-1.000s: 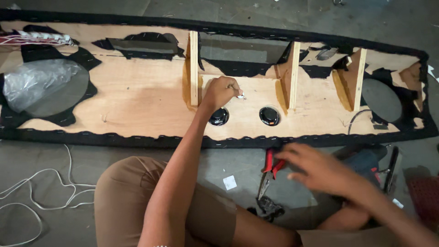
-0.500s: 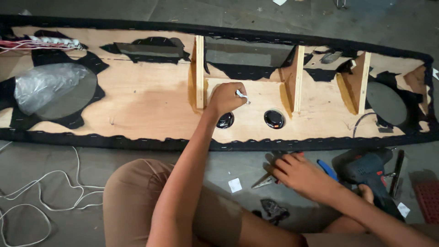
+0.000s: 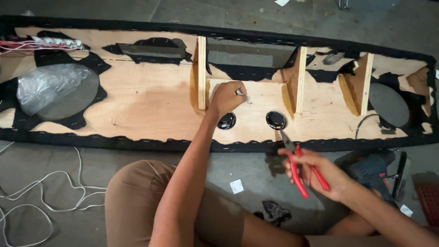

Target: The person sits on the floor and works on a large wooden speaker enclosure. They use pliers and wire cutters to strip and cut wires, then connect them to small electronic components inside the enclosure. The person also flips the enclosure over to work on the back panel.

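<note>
A person sat on the grey concrete floor [image 3: 55, 155] at the near edge of a long plywood speaker panel trimmed in stapled black fabric [image 3: 151, 103]. The left hand [image 3: 227, 97] rested on the bare wood just right of an upright wooden divider [image 3: 201, 73], its fingers pinched together on a small pale, metallic-looking piece [image 3: 243, 95] whose kind could not be made out. Just below that hand, near the panel's front edge, sat a round black glossy fitting [image 3: 227, 120] set into the wood, and a second black round fitting [image 3: 276, 120] lay to its right, short of the next wooden divider [image 3: 300, 78]. The right hand [image 3: 320, 171] hovered off the panel, over the floor beside the front edge, closed around the red handles of a pair of pliers [image 3: 299, 170], the metal nose pointing up toward the second fitting without touching it. A blue power drill [image 3: 372, 167] lay on the floor just right of that hand. Toward the panel's left end, a crumpled clear plastic bag [image 3: 48, 84] covered a large round cutout, and a loose white cable [image 3: 50, 183] trailed across the floor below that end.
</note>
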